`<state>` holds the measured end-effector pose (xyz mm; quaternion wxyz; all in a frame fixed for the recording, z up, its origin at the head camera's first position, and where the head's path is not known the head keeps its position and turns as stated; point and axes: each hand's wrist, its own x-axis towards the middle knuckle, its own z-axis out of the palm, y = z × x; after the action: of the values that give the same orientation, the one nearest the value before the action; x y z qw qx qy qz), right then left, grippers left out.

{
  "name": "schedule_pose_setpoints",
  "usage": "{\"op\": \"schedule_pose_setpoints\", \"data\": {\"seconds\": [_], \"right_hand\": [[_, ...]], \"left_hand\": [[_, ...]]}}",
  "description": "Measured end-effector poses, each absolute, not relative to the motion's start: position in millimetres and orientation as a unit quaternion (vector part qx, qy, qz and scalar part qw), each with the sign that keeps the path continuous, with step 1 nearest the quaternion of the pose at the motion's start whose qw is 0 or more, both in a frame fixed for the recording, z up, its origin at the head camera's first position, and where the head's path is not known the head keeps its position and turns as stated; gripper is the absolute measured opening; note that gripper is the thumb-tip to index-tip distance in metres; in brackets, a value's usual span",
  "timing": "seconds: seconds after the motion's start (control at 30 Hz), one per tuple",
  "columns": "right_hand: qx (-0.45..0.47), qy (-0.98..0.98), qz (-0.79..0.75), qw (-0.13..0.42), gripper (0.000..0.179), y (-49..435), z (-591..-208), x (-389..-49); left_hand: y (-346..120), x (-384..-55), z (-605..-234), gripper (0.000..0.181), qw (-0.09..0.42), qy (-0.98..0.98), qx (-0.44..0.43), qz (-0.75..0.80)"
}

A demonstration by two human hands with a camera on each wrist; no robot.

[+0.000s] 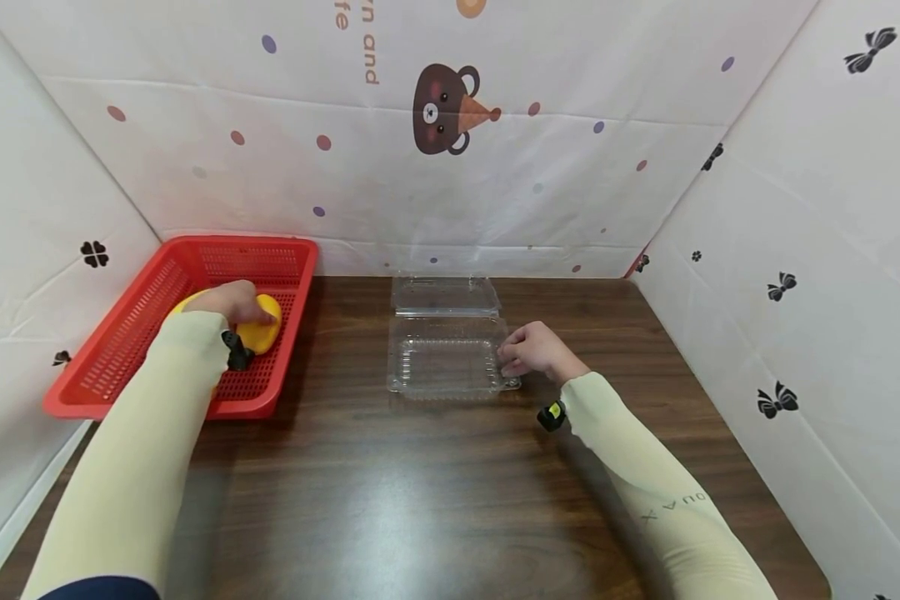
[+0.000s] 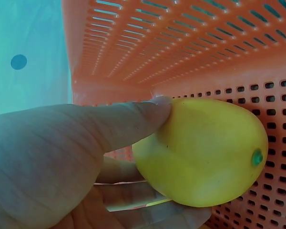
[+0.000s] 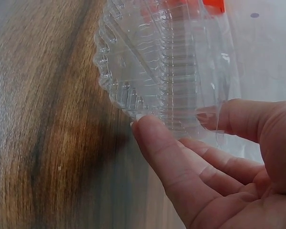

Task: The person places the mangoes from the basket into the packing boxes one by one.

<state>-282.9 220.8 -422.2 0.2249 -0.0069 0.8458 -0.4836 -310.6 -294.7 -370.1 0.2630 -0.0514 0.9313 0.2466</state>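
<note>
In the head view my left hand (image 1: 228, 302) reaches into the red basket (image 1: 294, 333) on the left. It grips a smooth yellow fruit (image 2: 205, 152) with a small green stem end, thumb on one side and fingers beneath; its exact kind is unclear. More yellow (image 1: 183, 303) shows beyond that hand, partly hidden by it. Mid-table lies a clear plastic clamshell box (image 1: 450, 367), its lid (image 1: 446, 295) folded back toward the wall. My right hand (image 1: 536, 348) pinches the box's right edge, with the thumb and fingers on either side of the thin wall (image 3: 169, 95).
The brown wooden table (image 1: 390, 500) meets a patterned white sheet (image 1: 570, 200) at the back. Similar sheets stand along the left and right sides. The basket's raised rim (image 1: 240, 239) surrounds the left hand. Small black cameras (image 1: 551, 416) sit on both wrists.
</note>
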Motion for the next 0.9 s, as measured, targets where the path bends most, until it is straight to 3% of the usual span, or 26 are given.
{"op": "schedule_pose_setpoints", "data": {"seconds": [0.17,0.9], "right_hand": [[-0.008,0.849,-0.479,0.225,0.027,221.2,-421.0,-282.5],[0.009,0.842,-0.491,0.224,0.025,219.0,-423.9,-285.3]], "left_hand": [[-291.6,-307.7,-369.6,0.065,0.275,0.917,-0.067,0.280],[-289.8,-311.9,-369.2,0.064,0.239,0.944,-0.032,0.223]]}}
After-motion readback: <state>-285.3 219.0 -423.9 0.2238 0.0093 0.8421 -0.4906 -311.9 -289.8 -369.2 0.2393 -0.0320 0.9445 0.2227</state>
